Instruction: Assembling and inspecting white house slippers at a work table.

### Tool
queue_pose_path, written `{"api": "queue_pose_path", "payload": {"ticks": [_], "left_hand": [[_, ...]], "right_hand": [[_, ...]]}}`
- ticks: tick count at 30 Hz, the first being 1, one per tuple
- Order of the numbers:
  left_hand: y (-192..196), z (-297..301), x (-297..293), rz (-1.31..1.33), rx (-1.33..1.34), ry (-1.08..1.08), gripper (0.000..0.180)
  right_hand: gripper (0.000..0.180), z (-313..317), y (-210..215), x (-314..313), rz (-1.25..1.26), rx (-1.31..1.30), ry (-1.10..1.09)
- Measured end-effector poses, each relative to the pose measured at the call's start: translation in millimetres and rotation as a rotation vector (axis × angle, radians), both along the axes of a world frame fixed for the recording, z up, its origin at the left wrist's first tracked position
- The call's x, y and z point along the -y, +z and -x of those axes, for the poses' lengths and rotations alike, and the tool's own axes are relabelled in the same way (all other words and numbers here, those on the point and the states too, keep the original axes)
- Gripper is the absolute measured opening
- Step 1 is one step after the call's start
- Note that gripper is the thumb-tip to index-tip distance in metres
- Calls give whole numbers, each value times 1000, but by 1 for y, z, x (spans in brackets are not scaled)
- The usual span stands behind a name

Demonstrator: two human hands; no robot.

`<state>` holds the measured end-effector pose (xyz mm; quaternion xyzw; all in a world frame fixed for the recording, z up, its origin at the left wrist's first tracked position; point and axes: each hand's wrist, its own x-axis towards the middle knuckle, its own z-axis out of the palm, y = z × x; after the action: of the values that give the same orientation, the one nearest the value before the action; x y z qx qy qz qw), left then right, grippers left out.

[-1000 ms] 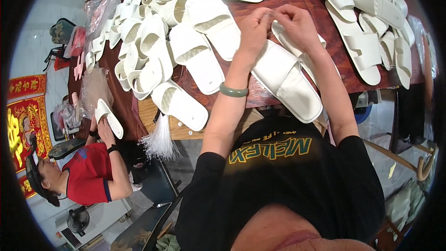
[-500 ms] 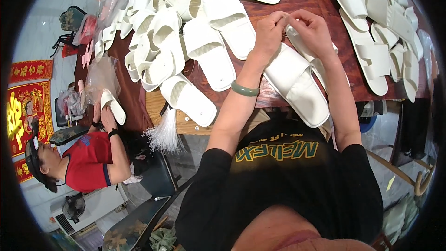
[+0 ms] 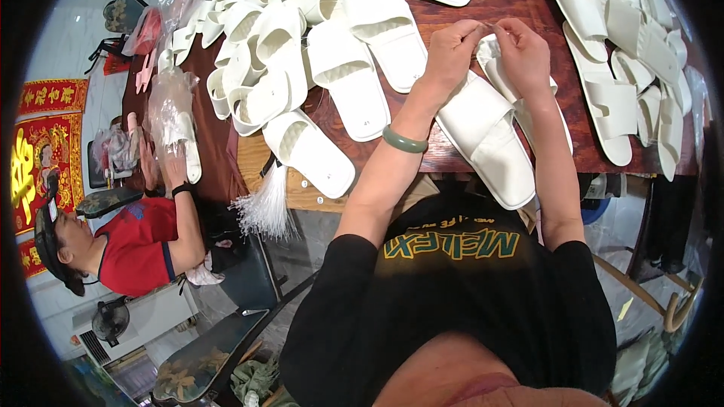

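My left hand (image 3: 454, 51) and my right hand (image 3: 523, 56) are raised over the table a short way apart, each with fingertips pinched together. Whatever lies between the fingertips is too thin or small to make out. Below them is a pair of white slippers: the nearer slipper (image 3: 490, 139) lies with its sole end toward me, and the second slipper (image 3: 494, 68) is partly covered by my right hand and forearm. On the table's left edge hangs a bundle of thin white strands (image 3: 268, 203), beside another white slipper (image 3: 309, 154).
A heap of white slippers (image 3: 279, 53) spreads over the left of the dark red table (image 3: 452, 15); another slipper pile (image 3: 603, 83) lies at right. A co-worker (image 3: 143, 249) in red sits at left, handling a slipper with clear plastic. A chair (image 3: 219, 332) stands at lower left.
My hands have moved slightly apart, still pinched. The view has shifted a little. At left, the co-worker's slipper has come up against the clear plastic bag.
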<state>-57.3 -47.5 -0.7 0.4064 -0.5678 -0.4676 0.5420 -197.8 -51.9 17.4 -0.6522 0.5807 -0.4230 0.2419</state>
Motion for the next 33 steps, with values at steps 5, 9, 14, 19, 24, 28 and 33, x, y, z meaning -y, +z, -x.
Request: {"api": "queue_pose_path", "payload": {"ticks": [5, 9, 14, 19, 24, 28, 33], "left_hand": [[-2, -2, 2, -22, 39, 1, 17], [-13, -4, 4, 64, -57, 13, 16], [-3, 1, -1, 31, 39, 63, 16], [-5, -4, 2, 106, 110, 88, 15], [-12, -2, 7, 190, 142, 123, 15], [-4, -2, 1, 273, 175, 172, 16], [-7, -5, 3, 230, 257, 180, 15]], "right_hand": [[17, 1, -3, 1, 136, 17, 52], [11, -2, 2, -7, 22, 177, 323], [19, 9, -9, 8, 130, 41, -1], [14, -3, 2, -4, 70, 65, 240], [14, 9, -5, 3, -40, 174, 274], [14, 9, -8, 9, 81, 118, 69], [13, 5, 0, -3, -49, 108, 237]]}}
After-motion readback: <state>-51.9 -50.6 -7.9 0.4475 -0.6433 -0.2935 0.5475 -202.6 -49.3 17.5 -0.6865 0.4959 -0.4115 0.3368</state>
